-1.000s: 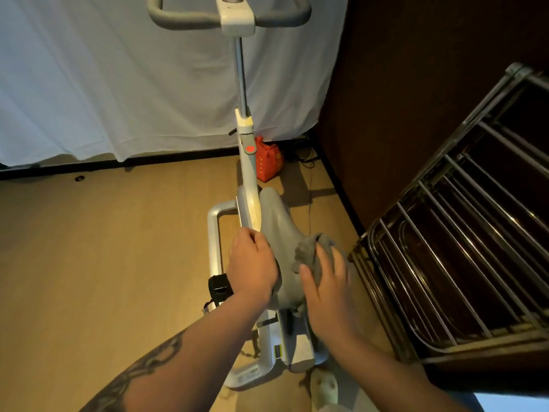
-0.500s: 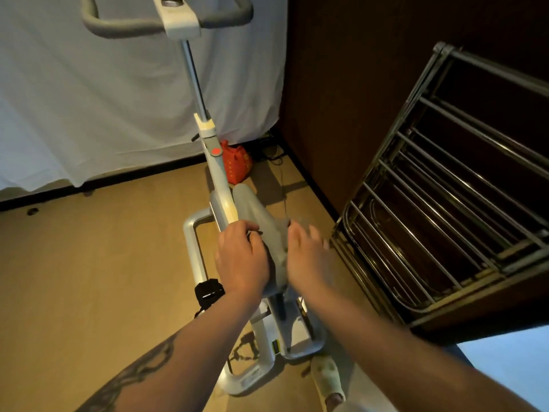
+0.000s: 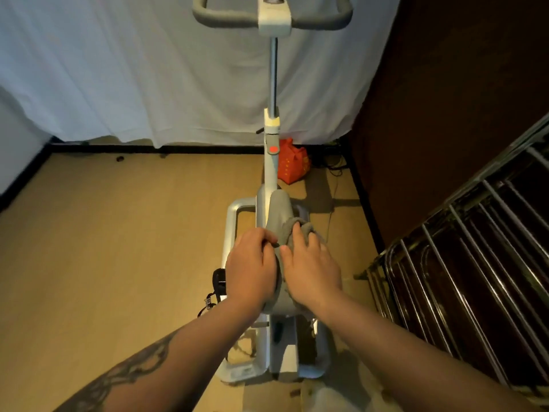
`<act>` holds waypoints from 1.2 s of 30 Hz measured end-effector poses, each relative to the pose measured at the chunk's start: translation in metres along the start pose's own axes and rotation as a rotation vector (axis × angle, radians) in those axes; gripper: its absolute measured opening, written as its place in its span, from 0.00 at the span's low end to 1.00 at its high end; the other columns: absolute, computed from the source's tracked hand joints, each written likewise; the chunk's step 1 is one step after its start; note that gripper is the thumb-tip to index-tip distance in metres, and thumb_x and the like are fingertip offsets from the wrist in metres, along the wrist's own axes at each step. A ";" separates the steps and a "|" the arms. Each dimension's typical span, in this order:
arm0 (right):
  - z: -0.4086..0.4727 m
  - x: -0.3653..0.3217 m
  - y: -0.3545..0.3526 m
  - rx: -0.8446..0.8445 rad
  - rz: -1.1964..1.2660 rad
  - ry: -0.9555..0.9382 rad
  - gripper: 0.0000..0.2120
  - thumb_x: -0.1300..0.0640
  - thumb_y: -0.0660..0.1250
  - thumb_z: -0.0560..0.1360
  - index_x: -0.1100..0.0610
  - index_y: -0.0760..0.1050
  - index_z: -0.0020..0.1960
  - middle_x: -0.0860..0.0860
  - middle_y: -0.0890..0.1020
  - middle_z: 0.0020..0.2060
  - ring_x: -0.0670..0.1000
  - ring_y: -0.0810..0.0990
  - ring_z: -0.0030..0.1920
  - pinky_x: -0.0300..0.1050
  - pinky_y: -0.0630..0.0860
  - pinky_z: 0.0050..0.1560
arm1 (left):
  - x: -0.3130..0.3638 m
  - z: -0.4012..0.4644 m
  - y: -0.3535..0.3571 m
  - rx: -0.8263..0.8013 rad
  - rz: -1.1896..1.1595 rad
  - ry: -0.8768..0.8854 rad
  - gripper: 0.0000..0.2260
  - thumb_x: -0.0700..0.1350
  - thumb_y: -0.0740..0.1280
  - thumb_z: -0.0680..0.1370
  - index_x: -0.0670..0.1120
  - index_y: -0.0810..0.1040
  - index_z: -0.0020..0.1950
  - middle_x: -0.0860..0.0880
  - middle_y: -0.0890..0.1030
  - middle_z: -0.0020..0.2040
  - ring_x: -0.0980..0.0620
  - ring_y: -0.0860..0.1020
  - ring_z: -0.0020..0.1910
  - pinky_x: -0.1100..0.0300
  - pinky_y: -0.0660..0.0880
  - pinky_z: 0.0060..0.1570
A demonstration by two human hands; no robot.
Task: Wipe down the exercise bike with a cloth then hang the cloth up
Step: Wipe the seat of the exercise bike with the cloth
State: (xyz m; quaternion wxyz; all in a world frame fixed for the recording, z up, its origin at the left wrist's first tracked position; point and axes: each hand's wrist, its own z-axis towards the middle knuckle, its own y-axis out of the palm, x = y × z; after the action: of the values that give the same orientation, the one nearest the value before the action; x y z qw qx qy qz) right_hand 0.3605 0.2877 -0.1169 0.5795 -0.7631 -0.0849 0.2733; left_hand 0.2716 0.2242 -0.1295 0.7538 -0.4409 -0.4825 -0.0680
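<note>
Tan floor, white curtain (image 3: 148, 69) behind. The grey cloth (image 3: 290, 231) lies bunched on the saddle (image 3: 277, 208) of the exercise bike (image 3: 272, 171), gripped under the right hand (image 3: 312, 270). The left hand (image 3: 252, 270), just beside, curls round the saddle's left edge. Metal rack (image 3: 475, 263) at right.

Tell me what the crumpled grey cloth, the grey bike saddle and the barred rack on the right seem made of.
Crumpled grey cloth: soft fabric, perhaps terry, judging by bunched folds. Grey bike saddle: probably matte vinyl or plastic; smooth, no sheen. Barred rack: polished metal tubing; bright glints.
</note>
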 end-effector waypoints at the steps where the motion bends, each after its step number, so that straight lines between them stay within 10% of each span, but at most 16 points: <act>1: 0.010 -0.002 -0.001 -0.033 0.009 -0.003 0.29 0.43 0.46 0.82 0.52 0.44 0.79 0.58 0.60 0.75 0.59 0.67 0.70 0.55 0.70 0.65 | 0.000 0.000 0.001 0.004 0.006 -0.015 0.08 0.40 0.60 0.77 0.53 0.75 0.45 0.59 0.75 0.43 0.62 0.71 0.45 0.69 0.64 0.38; 16: 0.029 0.010 -0.008 -0.176 0.051 -0.257 0.29 0.45 0.47 0.83 0.52 0.41 0.79 0.57 0.48 0.78 0.61 0.57 0.75 0.57 0.63 0.69 | 0.010 -0.009 0.006 0.291 0.124 -0.432 0.08 0.42 0.58 0.75 0.52 0.76 0.46 0.53 0.80 0.43 0.51 0.76 0.43 0.52 0.75 0.42; 21: 0.094 -0.002 -0.004 -0.038 0.068 -0.411 0.24 0.45 0.48 0.83 0.49 0.57 0.77 0.54 0.53 0.78 0.56 0.47 0.78 0.57 0.48 0.76 | 0.008 -0.010 0.011 0.297 0.123 -0.553 0.09 0.44 0.57 0.77 0.53 0.76 0.47 0.54 0.79 0.45 0.51 0.76 0.44 0.51 0.77 0.44; 24: 0.121 -0.010 0.005 -0.039 -0.008 -0.514 0.20 0.47 0.49 0.82 0.50 0.75 0.65 0.52 0.64 0.74 0.56 0.53 0.76 0.57 0.52 0.75 | 0.010 -0.016 0.015 0.344 0.054 -0.621 0.11 0.45 0.55 0.79 0.53 0.77 0.47 0.54 0.79 0.45 0.52 0.76 0.45 0.51 0.77 0.45; 30: 0.105 0.023 -0.005 -0.123 0.085 -0.827 0.18 0.50 0.50 0.84 0.52 0.76 0.61 0.49 0.69 0.70 0.54 0.53 0.76 0.58 0.51 0.75 | 0.008 -0.017 0.014 0.399 -0.024 -0.645 0.11 0.43 0.56 0.79 0.53 0.77 0.45 0.55 0.78 0.44 0.54 0.75 0.44 0.53 0.76 0.44; 36: 0.149 -0.016 -0.006 -0.194 0.052 -0.543 0.16 0.53 0.51 0.82 0.55 0.77 0.52 0.56 0.75 0.55 0.59 0.70 0.61 0.50 0.65 0.61 | 0.010 -0.018 0.014 0.394 -0.015 -0.671 0.12 0.44 0.56 0.79 0.55 0.76 0.43 0.56 0.78 0.44 0.53 0.75 0.44 0.55 0.74 0.40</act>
State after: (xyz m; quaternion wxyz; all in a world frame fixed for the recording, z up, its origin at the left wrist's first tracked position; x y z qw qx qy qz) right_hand 0.2714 0.4078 -0.1325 0.4527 -0.7158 -0.2432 0.4728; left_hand 0.2958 0.2228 -0.1324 0.6237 -0.2821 -0.7092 0.1686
